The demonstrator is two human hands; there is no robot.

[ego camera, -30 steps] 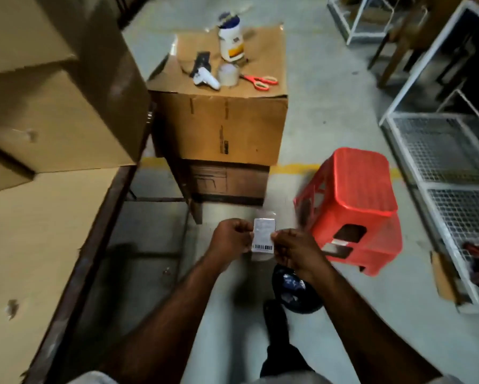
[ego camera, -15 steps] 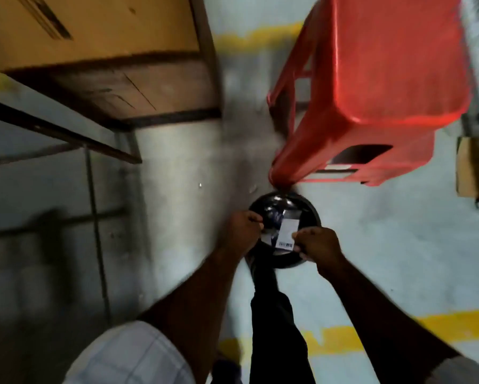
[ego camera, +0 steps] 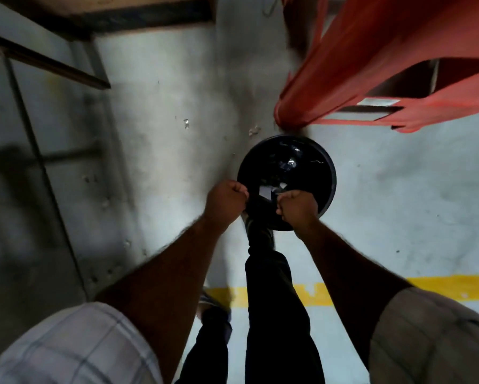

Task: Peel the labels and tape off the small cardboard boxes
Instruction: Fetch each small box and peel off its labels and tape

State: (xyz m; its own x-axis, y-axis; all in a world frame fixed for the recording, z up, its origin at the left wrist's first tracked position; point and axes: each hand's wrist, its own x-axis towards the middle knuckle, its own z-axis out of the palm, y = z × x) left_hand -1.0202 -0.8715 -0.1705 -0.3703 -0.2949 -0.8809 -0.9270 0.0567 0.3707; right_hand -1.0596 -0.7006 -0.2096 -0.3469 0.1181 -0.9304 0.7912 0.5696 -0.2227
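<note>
Hands: my left hand (ego camera: 227,201) and right hand (ego camera: 297,209) clenched; can't tell if gripping label (ego camera: 265,192).
Label: between fists, above near rim of bin (ego camera: 333,176).

I've got my left hand (ego camera: 226,202) and right hand (ego camera: 296,210) over the near rim of the black bin (ego camera: 327,167), pinching a white label (ego camera: 265,192) between them. Ahead, the red stool (ego camera: 371,65) crowds the bin's far rim, blocking any pass there. My leg (ego camera: 271,286) fills the gap below. To the right there's open floor (ego camera: 399,203). To the left it's open up to the metal frame (ego camera: 47,65).
</note>
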